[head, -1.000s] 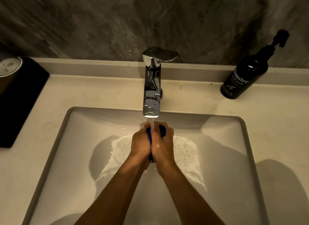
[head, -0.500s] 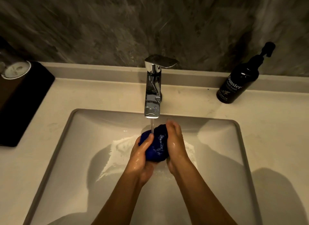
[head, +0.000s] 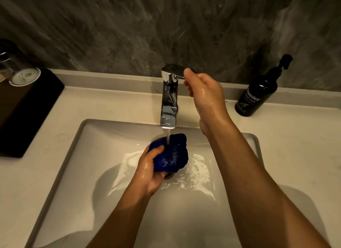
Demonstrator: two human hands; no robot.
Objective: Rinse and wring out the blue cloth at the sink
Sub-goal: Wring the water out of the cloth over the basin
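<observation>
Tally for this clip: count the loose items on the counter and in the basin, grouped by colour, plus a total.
Blue: 1, the blue cloth, gripped by the left hand under the running tap.
Black: 2, the hand wash bottle and the black tray.
Clear: 1, the glass.
Total: 4

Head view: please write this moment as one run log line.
left hand grips blue cloth under running water | right hand at faucet lever

The black pump bottle [head: 257, 95] reads "Dunster hand wash" in white.
</observation>
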